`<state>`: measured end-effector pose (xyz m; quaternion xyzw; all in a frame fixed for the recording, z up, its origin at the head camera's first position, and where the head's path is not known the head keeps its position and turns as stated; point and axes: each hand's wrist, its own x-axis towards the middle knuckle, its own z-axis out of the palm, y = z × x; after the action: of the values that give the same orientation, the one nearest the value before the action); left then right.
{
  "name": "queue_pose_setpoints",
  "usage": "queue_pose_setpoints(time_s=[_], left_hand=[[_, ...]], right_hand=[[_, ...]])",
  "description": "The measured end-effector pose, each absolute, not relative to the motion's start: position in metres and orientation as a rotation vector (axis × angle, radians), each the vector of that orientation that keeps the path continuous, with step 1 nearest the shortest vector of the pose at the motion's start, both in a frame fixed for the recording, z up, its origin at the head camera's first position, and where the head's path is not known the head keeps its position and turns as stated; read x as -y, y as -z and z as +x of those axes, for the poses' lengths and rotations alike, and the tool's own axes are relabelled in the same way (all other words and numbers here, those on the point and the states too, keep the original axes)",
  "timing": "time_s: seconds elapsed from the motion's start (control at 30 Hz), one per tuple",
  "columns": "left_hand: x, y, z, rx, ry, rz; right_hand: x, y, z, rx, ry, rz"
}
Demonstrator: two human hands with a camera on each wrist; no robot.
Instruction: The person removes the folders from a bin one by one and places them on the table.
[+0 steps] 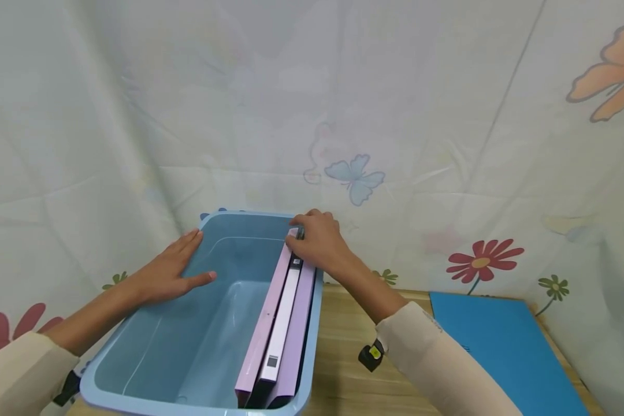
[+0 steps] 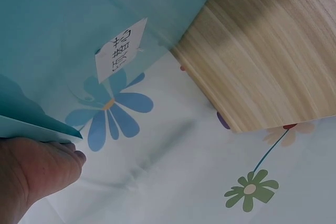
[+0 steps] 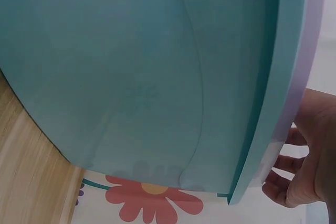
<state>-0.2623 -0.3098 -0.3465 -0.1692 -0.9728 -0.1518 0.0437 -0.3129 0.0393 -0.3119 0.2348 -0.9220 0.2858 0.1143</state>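
A light blue plastic bin (image 1: 208,329) stands on the wooden table. Inside, along its right wall, several slim file boxes stand on edge: a pink one (image 1: 267,318), one with a white spine and black ends (image 1: 282,329), and a lilac one (image 1: 299,329). My right hand (image 1: 317,240) grips their far upper ends, thumb on the pink side; its curled fingers (image 3: 286,182) show in the right wrist view. My left hand (image 1: 169,271) rests on the bin's left rim, fingers extended and thumb spread inward. In the left wrist view that hand (image 2: 42,169) lies against the rim.
A flat blue folder or board (image 1: 499,341) lies on the wooden table (image 1: 364,323) to the right. A white paper label (image 2: 122,51) with handwritten characters sits on the bin's outer wall. A flower-and-butterfly printed curtain (image 1: 421,173) hangs close behind the table.
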Motion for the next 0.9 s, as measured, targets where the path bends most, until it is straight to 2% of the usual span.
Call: queue_pose_setpoints(time_s=[0.4,0.9], left_hand=[[0.309,0.345,-0.264,2.983,0.469,-0.524],[0.317,0.349,-0.262,2.998,0.493,-0.497]], right_hand=[[-0.031,0.312,-0.313,2.803,-0.679,0.625],[-0.001,0.299,-0.298,3.074,-0.491,0.370]])
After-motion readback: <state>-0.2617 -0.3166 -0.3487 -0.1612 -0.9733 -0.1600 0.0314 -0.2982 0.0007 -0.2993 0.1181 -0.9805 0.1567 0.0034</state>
